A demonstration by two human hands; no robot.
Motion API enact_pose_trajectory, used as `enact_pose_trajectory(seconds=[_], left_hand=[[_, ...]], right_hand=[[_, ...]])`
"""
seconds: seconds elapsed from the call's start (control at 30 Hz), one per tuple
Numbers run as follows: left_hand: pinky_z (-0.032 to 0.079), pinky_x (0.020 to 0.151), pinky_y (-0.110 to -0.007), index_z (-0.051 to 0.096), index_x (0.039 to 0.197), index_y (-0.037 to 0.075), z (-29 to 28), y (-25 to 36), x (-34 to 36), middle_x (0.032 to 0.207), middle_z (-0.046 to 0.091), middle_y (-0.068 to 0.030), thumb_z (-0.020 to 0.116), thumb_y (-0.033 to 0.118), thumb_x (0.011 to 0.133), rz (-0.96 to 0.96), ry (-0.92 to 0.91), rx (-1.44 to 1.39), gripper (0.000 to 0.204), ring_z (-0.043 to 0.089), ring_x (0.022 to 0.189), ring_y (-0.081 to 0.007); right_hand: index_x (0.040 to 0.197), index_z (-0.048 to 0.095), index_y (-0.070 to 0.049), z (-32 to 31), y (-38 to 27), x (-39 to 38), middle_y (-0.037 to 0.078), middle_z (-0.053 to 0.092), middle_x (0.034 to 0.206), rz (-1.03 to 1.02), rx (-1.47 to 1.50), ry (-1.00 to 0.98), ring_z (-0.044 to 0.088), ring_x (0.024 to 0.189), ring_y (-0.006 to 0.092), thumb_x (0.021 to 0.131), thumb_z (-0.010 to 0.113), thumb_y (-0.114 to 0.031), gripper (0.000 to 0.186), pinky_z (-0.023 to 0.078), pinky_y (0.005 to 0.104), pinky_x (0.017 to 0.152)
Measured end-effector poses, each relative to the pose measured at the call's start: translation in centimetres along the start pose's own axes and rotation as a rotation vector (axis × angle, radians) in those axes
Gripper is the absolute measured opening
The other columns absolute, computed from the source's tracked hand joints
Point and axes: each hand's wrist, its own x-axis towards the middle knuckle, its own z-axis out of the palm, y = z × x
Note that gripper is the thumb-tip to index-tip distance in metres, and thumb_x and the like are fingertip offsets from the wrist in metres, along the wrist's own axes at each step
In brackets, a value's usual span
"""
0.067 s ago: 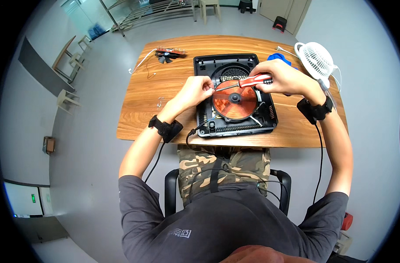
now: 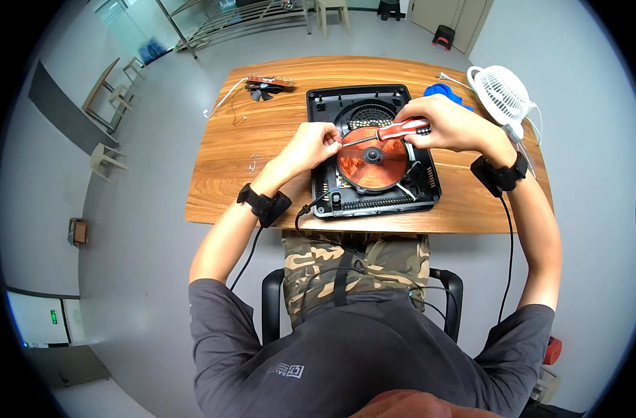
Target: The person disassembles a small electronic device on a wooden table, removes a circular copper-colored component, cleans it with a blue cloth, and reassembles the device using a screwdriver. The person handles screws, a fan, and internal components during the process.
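My right hand (image 2: 443, 125) is wrapped round a red and white screwdriver (image 2: 394, 130), held almost level with its shaft pointing left across a copper-coloured coil disc (image 2: 370, 174). My left hand (image 2: 311, 146) has its fingers pinched at the screwdriver's tip, on the disc's upper-left edge; whatever they hold is too small to make out. The disc sits in an opened black housing (image 2: 419, 198) with a round vent at the back and wires at the front, lying on a wooden table (image 2: 220, 195).
A circuit board with a small black fan (image 2: 262, 93) lies back left, small metal bits (image 2: 254, 164) left of the housing. A blue cloth (image 2: 440, 93) and white fan (image 2: 502, 94) are at the right. Black cables hang from my wrist straps. A chair (image 2: 454, 306) is beneath me.
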Motion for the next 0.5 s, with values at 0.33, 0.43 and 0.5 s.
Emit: enact_pose_trajectory(seconds=[0.33,0.43,0.5], left_hand=[[0.058,0.07,-0.036,0.073,0.096,-0.004,1.4,0.1,0.2,0.081,0.072,-0.017,0.077,0.011,0.085,0.11,-0.035,0.11,0.019,0.072,0.074,-0.025],[0.058,0.069,-0.036,0.074,0.095,-0.003,1.6,0.0,0.2,0.082,0.072,-0.0174,0.077,0.011,0.086,0.117,-0.039,0.12,0.018,0.072,0.073,-0.0251],[0.058,0.069,-0.036,0.074,0.095,-0.003,1.8,-0.1,0.2,0.082,0.072,-0.0175,0.077,0.011,0.086,0.122,-0.033,0.126,0.017,0.072,0.073,-0.0255]], right_hand=[[0.105,0.07,0.004,1.4,0.9,0.0,0.023,0.071,0.096,0.022,-0.055,-0.003,0.07,0.093,0.0368,0.081,0.07,-0.019,0.034,0.055,0.0421,0.083],[0.105,0.07,0.004,1.7,1.2,0.0,0.023,0.071,0.096,0.003,-0.05,0.012,0.07,0.093,0.0366,0.082,0.071,-0.021,0.034,0.055,0.042,0.083],[0.105,0.07,0.004,1.6,1.1,0.0,0.023,0.071,0.096,0.01,-0.056,-0.001,0.07,0.093,0.0365,0.083,0.071,-0.022,0.035,0.055,0.0421,0.083]])
